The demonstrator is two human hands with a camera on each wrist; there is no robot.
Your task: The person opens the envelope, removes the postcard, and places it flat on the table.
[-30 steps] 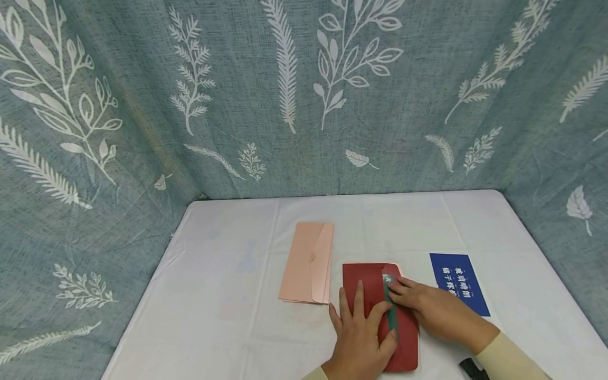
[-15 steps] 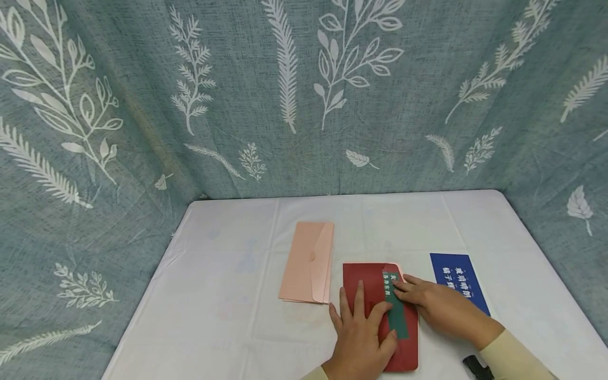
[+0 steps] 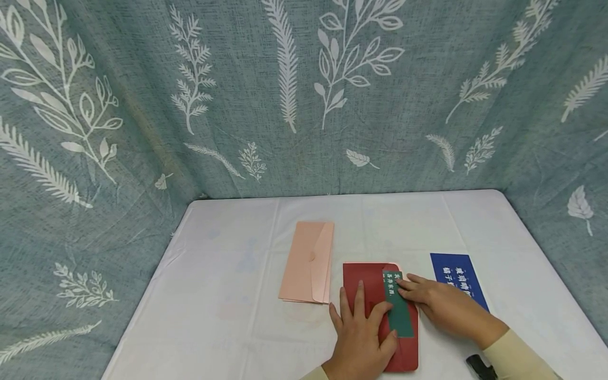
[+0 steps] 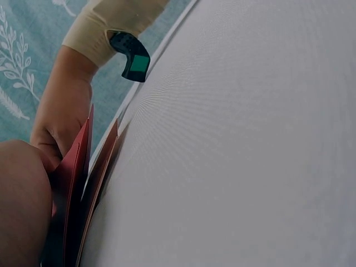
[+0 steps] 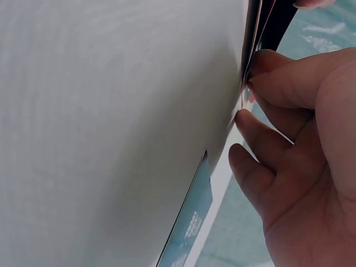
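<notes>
In the head view a red envelope [image 3: 358, 272] lies near the front of the table, a thin pink edge showing beneath it. A green card [image 3: 400, 316] with white lettering shows out of the envelope, its left side hidden by the envelope or my fingers. My left hand [image 3: 359, 338] rests spread on the red envelope, fingertips pressing it down. My right hand [image 3: 444, 306] pinches the card's right edge near its far corner. In the right wrist view, the thumb and fingers of my right hand [image 5: 300, 128] meet at the layered edge. The left wrist view shows the red envelope [image 4: 75, 161] edge-on, slightly gaping.
A pair of pink envelopes [image 3: 304, 264], or one with a loose layer, lies farther back to the left. On the right, a blue card [image 3: 458, 272] with white lettering is partly covered by my right hand. The white-covered table [image 3: 214, 295] meets a leaf-patterned curtain [image 3: 304, 158].
My right hand has moved slightly right, drawing the green card along, so more of its width and lettering shows. The left hand and red envelope have stayed in place.
</notes>
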